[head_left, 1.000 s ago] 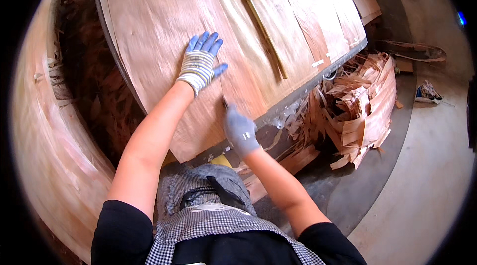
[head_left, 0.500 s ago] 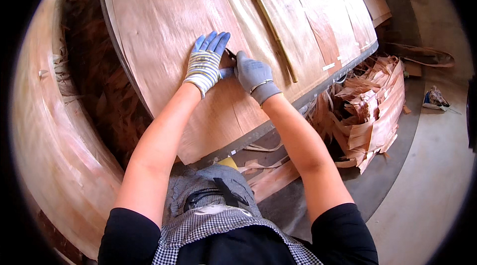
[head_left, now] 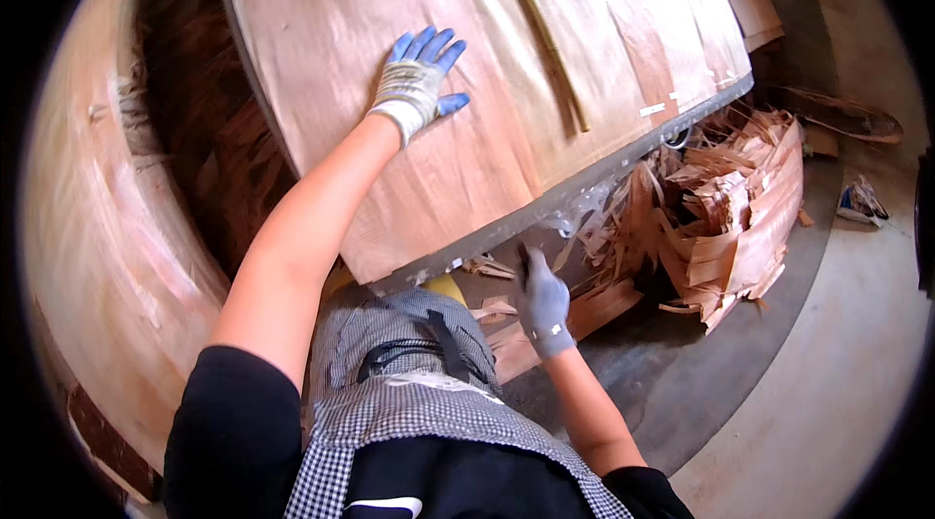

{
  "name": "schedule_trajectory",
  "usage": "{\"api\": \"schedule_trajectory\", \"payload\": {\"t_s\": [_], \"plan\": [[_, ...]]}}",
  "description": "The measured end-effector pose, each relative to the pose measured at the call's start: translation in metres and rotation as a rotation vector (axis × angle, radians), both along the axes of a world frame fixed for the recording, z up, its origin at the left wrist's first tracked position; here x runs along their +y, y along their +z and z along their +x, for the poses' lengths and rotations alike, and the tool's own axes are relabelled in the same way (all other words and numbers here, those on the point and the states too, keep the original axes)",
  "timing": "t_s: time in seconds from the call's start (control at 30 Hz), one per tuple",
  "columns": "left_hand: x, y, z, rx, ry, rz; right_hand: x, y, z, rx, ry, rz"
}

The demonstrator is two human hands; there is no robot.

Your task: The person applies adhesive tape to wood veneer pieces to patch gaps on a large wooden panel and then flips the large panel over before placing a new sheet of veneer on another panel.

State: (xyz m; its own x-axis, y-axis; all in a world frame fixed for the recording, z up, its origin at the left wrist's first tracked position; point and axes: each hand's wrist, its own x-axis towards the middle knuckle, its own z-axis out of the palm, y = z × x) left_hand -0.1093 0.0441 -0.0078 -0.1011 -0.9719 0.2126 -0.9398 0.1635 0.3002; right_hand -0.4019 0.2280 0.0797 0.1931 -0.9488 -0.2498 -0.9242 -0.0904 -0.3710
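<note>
Pinkish wood veneer [head_left: 331, 61] covers most of the worktop [head_left: 623, 166], lying nearly flat up to the grey edge on the person's side. The left hand [head_left: 421, 76], in a striped glove with blue fingertips, rests on it with palm down and fingers spread, gripping nothing. The right hand [head_left: 545, 303], in a grey glove, is off the veneer, below the near edge and in front of the apron [head_left: 409, 412]. Its fingers look curled round a small dark tool [head_left: 524, 264], too blurred to identify.

To the right of the left hand, the veneer turns from pink to a paler gold, and a thin stick [head_left: 539, 27] lies lengthwise on that part. Farther right, a bit of white tape [head_left: 652, 111] sits near the edge.

As for progress, the veneer seems already spread out, and the large scrap heap [head_left: 726, 217] on the floor beside the worktop suggests plenty has been trimmed off. The near border looks fairly even. Whether any cutting remains cannot be told: no fresh cut shows clearly, and the tool is apart from the veneer.
</note>
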Motion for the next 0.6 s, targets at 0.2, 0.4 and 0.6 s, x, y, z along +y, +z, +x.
{"api": "schedule_trajectory", "payload": {"t_s": [0.2,0.4,0.6], "plan": [[0.002,0.017,0.009,0.143,0.036,-0.094,-0.025,-0.019,0.108,-0.185,0.087,0.006],[0.107,0.025,0.069,0.253,0.229,0.087,-0.037,-0.022,0.119,-0.09,0.082,-0.019],[0.145,-0.012,0.083,0.142,0.063,-0.074,-0.009,-0.023,0.153,-0.069,0.054,-0.017]]}}
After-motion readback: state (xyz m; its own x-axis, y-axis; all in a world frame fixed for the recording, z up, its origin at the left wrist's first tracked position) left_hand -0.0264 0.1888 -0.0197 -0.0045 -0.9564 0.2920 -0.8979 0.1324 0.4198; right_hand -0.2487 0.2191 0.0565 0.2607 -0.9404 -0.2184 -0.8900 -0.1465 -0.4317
